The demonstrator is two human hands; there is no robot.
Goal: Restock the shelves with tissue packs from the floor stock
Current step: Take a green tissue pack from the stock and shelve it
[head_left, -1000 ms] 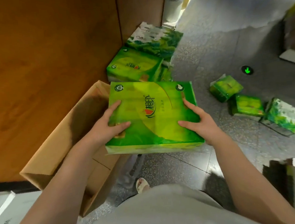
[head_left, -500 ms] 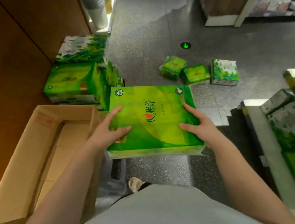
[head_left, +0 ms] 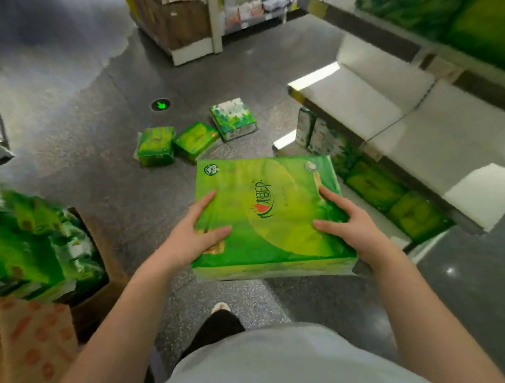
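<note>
I carry a large green tissue pack [head_left: 265,211] flat in front of my waist, above the floor. My left hand [head_left: 188,238] grips its left edge with the thumb on top. My right hand [head_left: 354,228] grips its right edge the same way. White shelves [head_left: 368,103] rise at the right, with green tissue packs [head_left: 397,201] on the lowest level and more green packs [head_left: 457,9] on the top one. Three small tissue packs [head_left: 194,138] lie on the floor ahead. A stack of green packs [head_left: 31,239] stands at the left.
An open cardboard box [head_left: 30,344] sits at the lower left. A brown display stand [head_left: 177,19] and further shelving stand at the far end of the aisle. A green arrow marker [head_left: 160,105] glows on the grey floor. My foot [head_left: 221,308] shows below the pack.
My view has swung right, from the wooden wall and cardboard box to the shelves. Both hands have kept the same hold on the large pack throughout.
</note>
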